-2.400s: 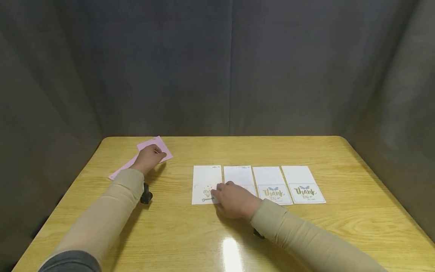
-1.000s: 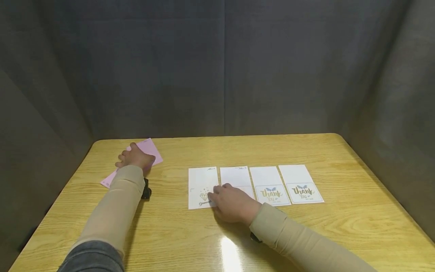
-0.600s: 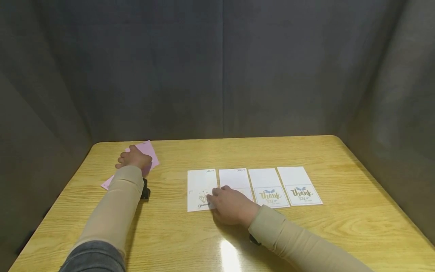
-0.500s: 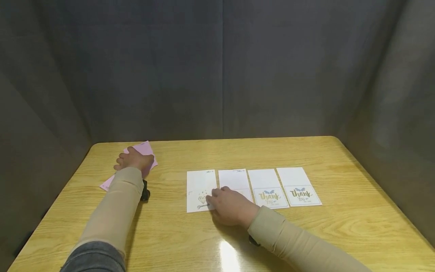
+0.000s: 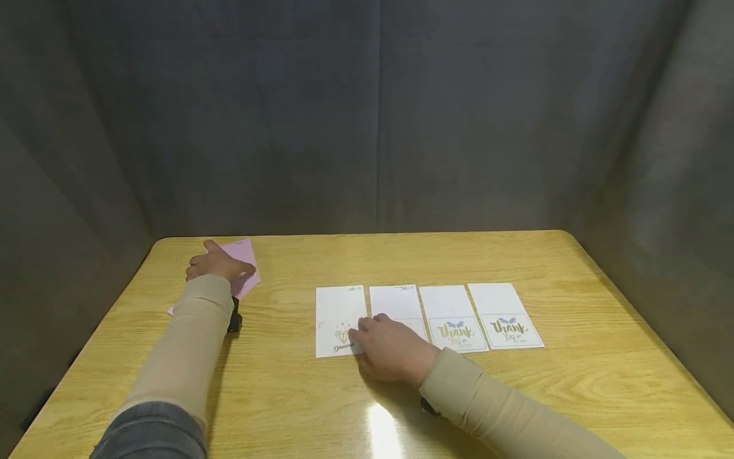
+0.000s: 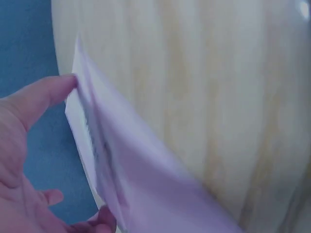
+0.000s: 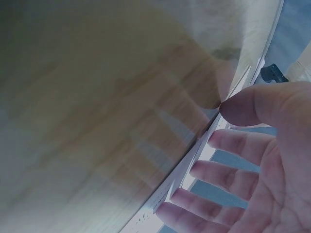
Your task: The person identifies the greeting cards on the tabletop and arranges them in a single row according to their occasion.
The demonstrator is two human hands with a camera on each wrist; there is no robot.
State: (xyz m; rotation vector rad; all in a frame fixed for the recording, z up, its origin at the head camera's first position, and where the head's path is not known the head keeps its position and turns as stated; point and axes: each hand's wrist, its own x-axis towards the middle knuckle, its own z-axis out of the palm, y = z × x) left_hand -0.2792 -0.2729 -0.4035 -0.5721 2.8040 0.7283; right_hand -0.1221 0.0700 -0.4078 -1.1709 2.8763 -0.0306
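Note:
At the table's far left, my left hand (image 5: 220, 262) grips a pink card (image 5: 243, 252) by its edges. In the left wrist view the thumb is at one end of the pink card (image 6: 160, 179) and curled fingertips are at the other; the card looks bent and partly raised. Several white cards lie in a row near the middle. My right hand (image 5: 392, 347) rests its fingertips on the diamond-print card (image 5: 338, 306) and the card beside it (image 5: 394, 299), hiding part of both. Its fingers are spread and fairly straight in the right wrist view.
Two "Thank you" cards (image 5: 455, 331) (image 5: 510, 328) lie flat to the right of the hand. The wooden table (image 5: 287, 395) has rounded far corners. A dark grey curtain (image 5: 378, 127) stands behind it and along both sides.
My left hand has turned over the pink card, spread its fingers to the card's edges and shifted it slightly left. The right hand stays on the white cards.

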